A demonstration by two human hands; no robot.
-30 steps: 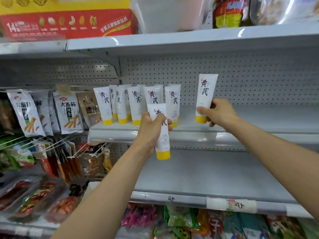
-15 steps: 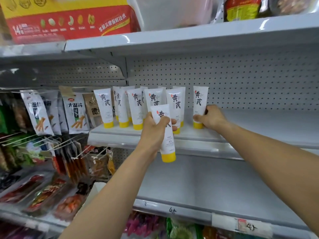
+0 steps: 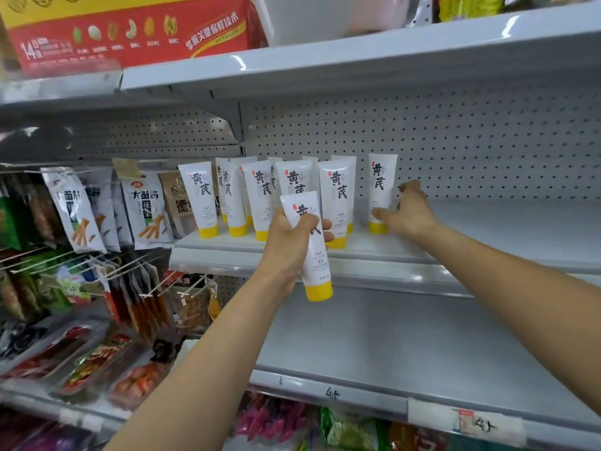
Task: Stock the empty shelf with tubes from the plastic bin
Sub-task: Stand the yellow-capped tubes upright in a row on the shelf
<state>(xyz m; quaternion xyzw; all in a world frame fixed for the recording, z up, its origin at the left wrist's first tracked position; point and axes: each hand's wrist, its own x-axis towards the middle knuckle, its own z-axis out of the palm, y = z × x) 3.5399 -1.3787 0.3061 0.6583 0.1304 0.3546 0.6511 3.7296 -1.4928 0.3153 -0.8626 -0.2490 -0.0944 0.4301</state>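
Tube [image 3: 381, 190] stands cap-down on the shelf [image 3: 487, 229], my right hand [image 3: 405, 211] spread beside it; left hand [image 3: 292, 242] grips another tube [image 3: 317, 268], placed next, I judge.

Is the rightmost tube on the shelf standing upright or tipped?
Upright: the rightmost tube stands cap-down on the shelf, its yellow cap at the bottom, with the right hand open beside it.

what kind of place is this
Most likely a small shop or supermarket aisle: metal shelving with a pegboard back, snack packets hung on hooks, and handwritten price tags on the shelf edge.
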